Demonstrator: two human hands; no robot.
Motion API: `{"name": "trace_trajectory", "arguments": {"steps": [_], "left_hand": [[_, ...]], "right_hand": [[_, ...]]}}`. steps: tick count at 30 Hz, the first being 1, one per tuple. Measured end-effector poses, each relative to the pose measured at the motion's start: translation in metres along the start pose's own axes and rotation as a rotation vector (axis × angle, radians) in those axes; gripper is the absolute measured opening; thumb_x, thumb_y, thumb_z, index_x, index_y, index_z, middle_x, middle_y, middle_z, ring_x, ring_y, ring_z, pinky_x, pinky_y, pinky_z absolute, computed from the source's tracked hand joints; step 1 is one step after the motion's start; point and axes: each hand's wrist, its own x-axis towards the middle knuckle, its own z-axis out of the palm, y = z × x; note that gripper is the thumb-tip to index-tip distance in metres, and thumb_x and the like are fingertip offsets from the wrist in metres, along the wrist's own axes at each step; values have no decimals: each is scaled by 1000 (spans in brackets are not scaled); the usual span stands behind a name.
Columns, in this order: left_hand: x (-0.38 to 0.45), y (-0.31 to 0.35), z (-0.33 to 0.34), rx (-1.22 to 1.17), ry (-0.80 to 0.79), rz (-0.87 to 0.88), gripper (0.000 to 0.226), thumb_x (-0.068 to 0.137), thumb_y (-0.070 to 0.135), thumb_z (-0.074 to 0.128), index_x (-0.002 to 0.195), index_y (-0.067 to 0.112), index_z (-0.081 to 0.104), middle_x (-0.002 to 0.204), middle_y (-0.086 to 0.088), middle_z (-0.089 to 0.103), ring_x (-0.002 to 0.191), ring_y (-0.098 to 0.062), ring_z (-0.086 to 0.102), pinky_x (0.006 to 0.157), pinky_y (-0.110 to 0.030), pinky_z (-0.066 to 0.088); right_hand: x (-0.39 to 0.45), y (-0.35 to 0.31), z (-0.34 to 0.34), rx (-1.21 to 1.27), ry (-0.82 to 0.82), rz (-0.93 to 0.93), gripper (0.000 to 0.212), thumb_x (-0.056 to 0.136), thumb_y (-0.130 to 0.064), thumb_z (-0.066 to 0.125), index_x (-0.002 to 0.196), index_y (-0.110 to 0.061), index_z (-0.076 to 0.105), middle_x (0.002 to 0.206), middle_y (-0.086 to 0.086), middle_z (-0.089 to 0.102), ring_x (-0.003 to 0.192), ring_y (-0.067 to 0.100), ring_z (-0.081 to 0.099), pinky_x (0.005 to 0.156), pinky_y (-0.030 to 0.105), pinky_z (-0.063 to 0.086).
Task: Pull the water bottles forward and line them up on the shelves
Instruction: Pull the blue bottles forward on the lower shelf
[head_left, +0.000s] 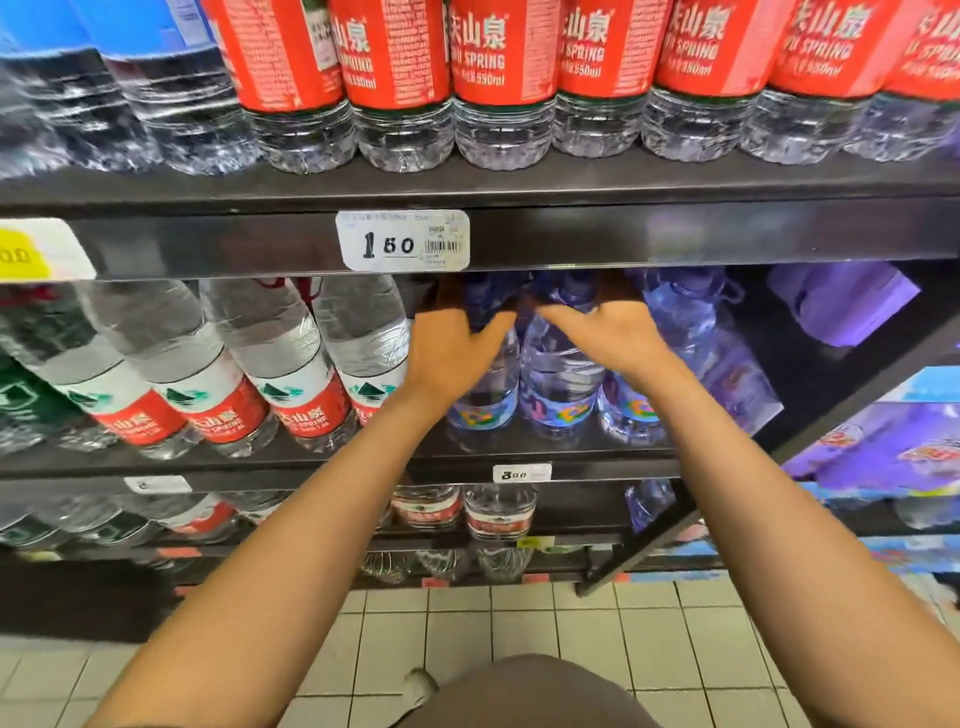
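The left hand (451, 349) reaches under the upper shelf (623, 236) and grips the top of a blue-tinted bottle (485, 384), fingers curled over its shoulder. The right hand (605, 332) curls over the neck of the next bottle (558, 384); its fingertips are hidden. Both bottles stand upright on the middle shelf (571, 460), beside a third one (631, 413). Left of them stands a row of red-labelled bottles (306, 374). A price tag (402, 240) reads 1.50.

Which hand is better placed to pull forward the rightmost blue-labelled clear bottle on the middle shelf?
Right, probably. The right hand reaches in directly beside the rightmost blue-labelled clear bottle; the left hand sits over the leftmost one.
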Motion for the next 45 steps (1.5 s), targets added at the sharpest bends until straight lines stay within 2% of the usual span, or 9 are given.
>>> {"name": "trace_trajectory", "arguments": {"steps": [2,6,9,16,20,25,32,41,45], "left_hand": [[1,-2,0,-84,-3,-1,40,85,40,71,88,0,68,81,-17,70,80,-29,67,70,-33,50],[8,-3,8,-109,-12,-105,34,81,45,71,91,12,69,81,-2,69,78,-20,64,75,-29,51],[6,3,13,-49,70,-174,35,79,48,67,79,13,65,72,-5,66,72,-29,63,65,-26,45],[2,13,8,-55,57,-154,47,81,53,67,103,12,69,101,-7,72,96,-24,66,83,-32,52],[17,3,-1,-129,-35,-155,54,78,61,70,109,17,71,114,-1,72,108,-16,64,97,-27,49],[19,6,13,-189,49,-225,67,76,55,75,128,15,61,129,-6,64,118,-23,59,104,-36,45],[9,34,25,85,315,-323,61,81,60,68,123,17,66,125,-5,67,114,-28,61,92,-29,44],[7,-6,-15,-141,-311,-282,18,77,44,78,87,30,74,91,14,73,92,-7,67,77,-13,50],[9,-9,-18,19,-281,-89,49,75,53,77,111,20,70,109,0,73,100,-16,66,83,-18,46]], "right_hand": [[-8,-7,15,278,265,-45,38,83,-46,68,92,-9,69,94,10,72,87,19,64,85,30,48],[-8,-12,36,205,436,142,48,77,-49,47,51,-9,45,46,-1,47,43,13,39,56,28,29],[0,-9,39,201,465,87,45,85,-51,50,85,-9,68,86,8,71,79,28,62,69,21,33],[11,8,8,191,-32,161,44,93,-41,49,110,-4,66,115,15,67,107,30,61,84,31,46],[-10,5,12,287,288,0,43,81,-41,51,52,-13,37,45,-8,33,43,8,36,47,27,29],[-10,-4,32,119,315,23,46,77,-37,47,46,-7,33,39,1,26,49,23,30,52,33,25],[11,12,9,167,13,-2,33,88,-33,57,89,-1,64,90,22,65,87,37,59,81,43,48],[-9,12,8,-6,201,-156,54,77,-50,67,63,2,61,58,17,63,62,29,62,62,44,50],[-10,12,9,-62,198,-141,54,79,-49,67,62,2,60,58,19,60,57,25,55,62,45,48]]}}
